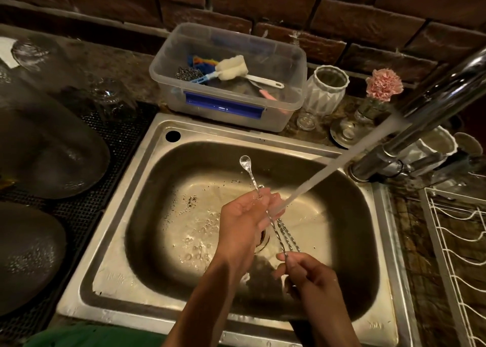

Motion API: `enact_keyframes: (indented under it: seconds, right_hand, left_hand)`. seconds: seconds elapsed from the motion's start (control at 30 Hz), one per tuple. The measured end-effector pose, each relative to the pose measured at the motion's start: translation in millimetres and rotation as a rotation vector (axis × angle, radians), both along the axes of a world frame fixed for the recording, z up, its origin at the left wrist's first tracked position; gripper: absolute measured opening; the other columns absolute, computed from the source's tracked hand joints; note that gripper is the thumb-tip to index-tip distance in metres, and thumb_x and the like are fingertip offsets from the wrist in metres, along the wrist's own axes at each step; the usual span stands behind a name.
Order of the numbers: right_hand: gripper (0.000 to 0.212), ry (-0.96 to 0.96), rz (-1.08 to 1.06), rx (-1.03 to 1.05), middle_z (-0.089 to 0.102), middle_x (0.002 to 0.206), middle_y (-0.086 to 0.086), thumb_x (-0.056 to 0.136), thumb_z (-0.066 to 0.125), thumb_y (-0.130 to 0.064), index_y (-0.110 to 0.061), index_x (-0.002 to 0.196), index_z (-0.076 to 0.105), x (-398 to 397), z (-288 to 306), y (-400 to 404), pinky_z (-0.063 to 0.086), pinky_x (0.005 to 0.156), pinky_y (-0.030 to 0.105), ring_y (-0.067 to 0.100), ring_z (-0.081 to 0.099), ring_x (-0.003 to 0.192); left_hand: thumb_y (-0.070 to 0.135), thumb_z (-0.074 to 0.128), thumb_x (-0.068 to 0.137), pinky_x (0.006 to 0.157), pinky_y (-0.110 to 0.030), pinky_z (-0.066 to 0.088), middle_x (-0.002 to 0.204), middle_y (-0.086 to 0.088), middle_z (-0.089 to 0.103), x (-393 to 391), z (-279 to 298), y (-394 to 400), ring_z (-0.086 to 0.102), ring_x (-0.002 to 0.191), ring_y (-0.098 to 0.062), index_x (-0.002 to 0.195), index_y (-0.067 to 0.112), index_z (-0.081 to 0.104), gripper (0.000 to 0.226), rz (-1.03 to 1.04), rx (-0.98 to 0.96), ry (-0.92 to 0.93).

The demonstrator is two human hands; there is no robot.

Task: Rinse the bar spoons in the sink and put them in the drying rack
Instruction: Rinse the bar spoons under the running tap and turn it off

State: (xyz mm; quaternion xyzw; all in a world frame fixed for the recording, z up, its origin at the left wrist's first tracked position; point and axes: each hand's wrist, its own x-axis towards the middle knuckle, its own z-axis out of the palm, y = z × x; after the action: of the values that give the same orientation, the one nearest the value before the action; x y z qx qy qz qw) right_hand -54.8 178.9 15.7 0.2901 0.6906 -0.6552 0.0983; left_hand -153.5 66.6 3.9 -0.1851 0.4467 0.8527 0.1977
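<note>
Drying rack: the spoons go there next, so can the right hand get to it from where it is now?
Probably yes. The drying rack sits right of the sink, on the right hand's side, and nothing visible stands between them.

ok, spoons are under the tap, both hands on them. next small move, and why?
Probably slide the left hand up the bar spoons toward the bowl. The stream lands at that hand, mid-handle, while the bowl pokes out beyond it, seemingly dry. The right hand pinches the lower ends; nothing is in the drying rack yet.
</note>
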Motion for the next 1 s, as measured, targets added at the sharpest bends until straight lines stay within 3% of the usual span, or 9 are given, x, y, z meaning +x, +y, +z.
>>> enact_keyframes:
  seconds: [0.1, 0.2, 0.27, 0.4, 0.53, 0.7, 0.77, 0.9, 1.0]
  right_hand:
    - [0.025, 0.016, -0.018, -0.012, 0.074, 0.069, 0.008, 0.098, 0.054, -0.01, -0.011, 0.087, 0.076, -8.3, -4.3, -3.0, 0.042, 0.045, 0.015, 0.008, 0.052, 0.048]
    - [0.026, 0.026, 0.003, -0.005, 0.074, 0.072, 0.006, 0.098, 0.055, -0.016, -0.021, 0.087, 0.078, -18.1, -5.8, -5.2, 0.045, 0.05, 0.016, 0.006, 0.054, 0.053]
    - [0.028, 0.028, 0.028, 0.01, 0.074, 0.072, 0.006, 0.099, 0.053, -0.017, -0.026, 0.089, 0.078, -27.0, -7.0, -6.1, 0.044, 0.052, 0.019, 0.006, 0.053, 0.054]
    - [0.026, 0.038, 0.025, -0.045, 0.072, 0.068, 0.001, 0.098, 0.055, -0.017, -0.015, 0.085, 0.077, -46.5, -8.8, -7.0, 0.043, 0.057, 0.023, 0.009, 0.05, 0.055]
    - [0.047, 0.041, -0.034, -0.231, 0.068, 0.083, 0.03, 0.096, 0.051, -0.047, -0.01, 0.089, 0.078, -59.8, -7.8, -7.7, 0.047, 0.072, 0.035, 0.02, 0.057, 0.066]
    - [0.082, -0.021, -0.1, -0.476, 0.075, 0.104, 0.025, 0.087, 0.032, -0.073, -0.004, 0.111, 0.07, -76.7, -11.6, -2.5, 0.049, 0.09, 0.047, 0.035, 0.062, 0.089]
    - [0.091, -0.035, -0.12, -0.559, 0.075, 0.105, 0.025, 0.081, 0.032, -0.079, -0.003, 0.114, 0.068, -83.4, -10.6, -2.0, 0.053, 0.079, 0.039, 0.031, 0.066, 0.078]
    - [0.092, -0.04, -0.137, -0.686, 0.075, 0.099, 0.027, 0.084, 0.028, -0.081, -0.004, 0.091, 0.08, -94.5, -6.3, -4.3, 0.058, 0.056, 0.029, 0.024, 0.067, 0.054]
    - [0.092, -0.038, -0.106, -0.758, 0.075, 0.095, 0.025, 0.083, 0.031, -0.081, -0.003, 0.093, 0.079, -99.6, -2.9, -6.4, 0.057, 0.05, 0.026, 0.023, 0.066, 0.052]
  left_hand:
    - [0.005, 0.059, 0.096, 0.092, -0.036, 0.058, 0.109, -0.017, 0.076, -1.1, -1.1, -0.3, 0.074, 0.101, -0.03, 0.119, 0.001, 0.064, 0.025, -0.023, -0.017, 0.032]
    - [0.005, 0.059, 0.096, 0.092, -0.047, 0.057, 0.11, -0.017, 0.076, 0.7, -1.2, -2.7, 0.075, 0.101, -0.029, 0.121, 0.001, 0.063, 0.026, -0.091, -0.049, 0.044]
    - [0.004, 0.059, 0.096, 0.082, -0.052, 0.055, 0.11, -0.017, 0.076, 0.9, -1.0, -3.9, 0.074, 0.101, -0.028, 0.121, 0.003, 0.063, 0.025, -0.124, -0.063, 0.032]
    - [0.002, 0.06, 0.095, 0.065, -0.043, 0.05, 0.113, -0.02, 0.074, -4.6, 0.2, -6.6, 0.068, 0.086, -0.035, 0.119, 0.005, 0.067, 0.025, -0.114, -0.096, 0.049]
    - [0.004, 0.062, 0.093, 0.058, -0.037, 0.055, 0.109, -0.015, 0.076, -15.1, 3.6, -12.2, 0.066, 0.075, -0.036, 0.111, 0.009, 0.07, 0.02, -0.109, -0.08, 0.087]
    - [0.004, 0.066, 0.09, 0.08, -0.034, 0.062, 0.11, -0.008, 0.077, -28.2, 8.3, -17.2, 0.074, 0.104, -0.024, 0.114, 0.011, 0.069, 0.025, -0.077, -0.052, 0.136]
    - [0.002, 0.064, 0.091, 0.073, -0.031, 0.063, 0.11, -0.009, 0.077, -33.5, 10.9, -18.9, 0.073, 0.105, -0.026, 0.116, 0.008, 0.067, 0.026, -0.066, -0.033, 0.139]
    - [0.0, 0.062, 0.091, 0.088, -0.034, 0.06, 0.111, -0.011, 0.076, -43.5, 17.1, -23.9, 0.073, 0.105, -0.025, 0.118, 0.006, 0.065, 0.028, -0.041, -0.027, 0.158]
    - [-0.001, 0.062, 0.091, 0.089, -0.031, 0.059, 0.113, -0.014, 0.075, -49.3, 21.7, -27.7, 0.073, 0.106, -0.027, 0.119, 0.004, 0.064, 0.029, -0.011, 0.004, 0.164]
